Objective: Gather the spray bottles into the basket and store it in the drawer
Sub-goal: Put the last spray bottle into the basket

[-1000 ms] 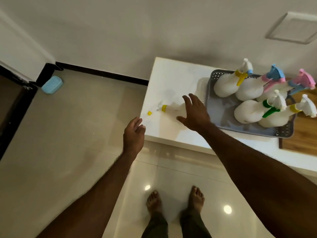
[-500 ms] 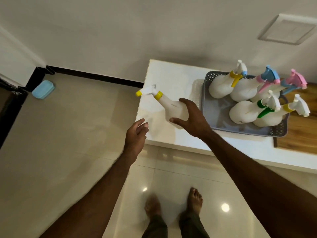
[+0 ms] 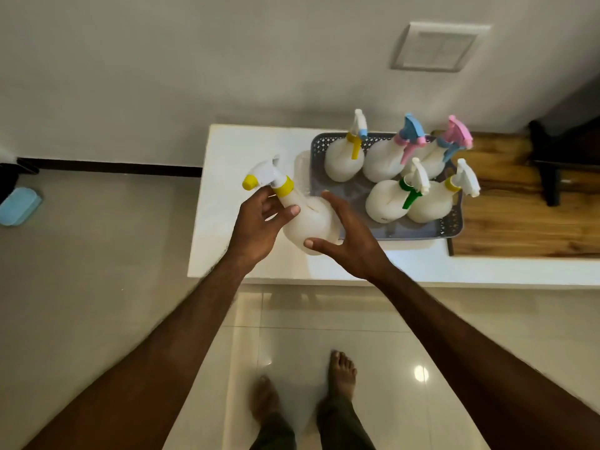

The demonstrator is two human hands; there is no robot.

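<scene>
Translucent matt plastic spray bottle (image 3: 308, 225), perforated grey plastic basket (image 3: 451, 227), glossy floor tiles (image 3: 406, 336), grained wood board (image 3: 519, 222)

- Both forearms are bare from the bottom edge of the view up to the wrists, with no sleeves showing.
- The left hand (image 3: 256, 222) and the right hand (image 3: 349, 238) wear no gloves, rings or watch.
- Dark olive trousers (image 3: 311, 430) cover the legs down to the ankles.
- Both feet are bare.
</scene>
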